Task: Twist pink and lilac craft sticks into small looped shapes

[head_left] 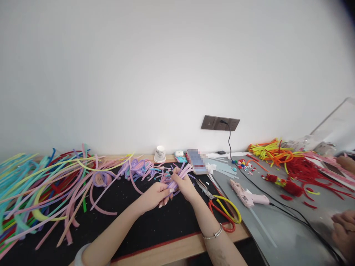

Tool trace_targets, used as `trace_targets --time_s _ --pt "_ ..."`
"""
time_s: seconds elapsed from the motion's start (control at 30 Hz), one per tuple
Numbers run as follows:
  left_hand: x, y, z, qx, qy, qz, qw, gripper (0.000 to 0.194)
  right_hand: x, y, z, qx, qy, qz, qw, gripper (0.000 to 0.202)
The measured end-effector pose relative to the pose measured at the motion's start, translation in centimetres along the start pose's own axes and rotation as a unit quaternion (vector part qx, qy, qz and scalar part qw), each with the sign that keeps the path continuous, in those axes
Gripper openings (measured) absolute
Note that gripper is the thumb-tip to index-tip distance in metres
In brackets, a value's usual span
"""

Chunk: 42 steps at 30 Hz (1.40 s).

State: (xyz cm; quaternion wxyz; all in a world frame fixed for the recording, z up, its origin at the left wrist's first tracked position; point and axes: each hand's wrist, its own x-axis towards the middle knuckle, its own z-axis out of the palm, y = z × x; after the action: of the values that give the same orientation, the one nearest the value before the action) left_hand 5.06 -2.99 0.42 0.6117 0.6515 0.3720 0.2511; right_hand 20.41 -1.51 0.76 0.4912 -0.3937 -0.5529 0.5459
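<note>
Both of my hands meet over the black mat, closed round a bundle of lilac pipe cleaners. My left hand grips the lower end of the bundle, its fingers curled beneath. Higher up, my right hand wraps the same bundle, and the strands fan out above its fingers. Behind the hands lie short cut pipe cleaner pieces in pink, purple and teal. Right of my right forearm rest scissors with yellow and red handles.
Long multicoloured pipe cleaners heap at left. A paper cup and a phone stand near the wall. At right are a pink glue gun with its cord, pompoms, red pipe cleaners and another person's hands.
</note>
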Motion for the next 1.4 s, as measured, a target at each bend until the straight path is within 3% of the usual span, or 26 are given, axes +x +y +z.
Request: trace_targets --time_s 0.6,0.9,1.1,1.2,1.4 --pt "0.4 -0.4 -0.9 -0.008 0.024 0.013 1.000 0.045 0.4 0.3 -1.0 -0.071 0.030 -0.028 0.997 0.030" --pt "0.6 -0.2 -1.5 0.020 0.111 0.027 0.993 0.040 0.3 0.8 -0.6 -0.045 0.116 -0.073 0.989 0.035" --pt "-0.5 1.2 -1.6 0.191 0.209 0.103 0.954 0.037 0.0 0.4 -0.7 -0.175 0.137 -0.132 0.966 0.037" --pt "-0.8 1.8 -1.8 0.219 0.223 0.136 0.940 0.039 -0.1 0.2 -0.8 -0.229 0.134 -0.161 0.951 0.041" --pt "-0.8 1.6 -2.3 0.182 0.227 0.153 0.944 0.043 -0.5 0.1 -0.4 -0.235 0.148 -0.168 0.946 0.038"
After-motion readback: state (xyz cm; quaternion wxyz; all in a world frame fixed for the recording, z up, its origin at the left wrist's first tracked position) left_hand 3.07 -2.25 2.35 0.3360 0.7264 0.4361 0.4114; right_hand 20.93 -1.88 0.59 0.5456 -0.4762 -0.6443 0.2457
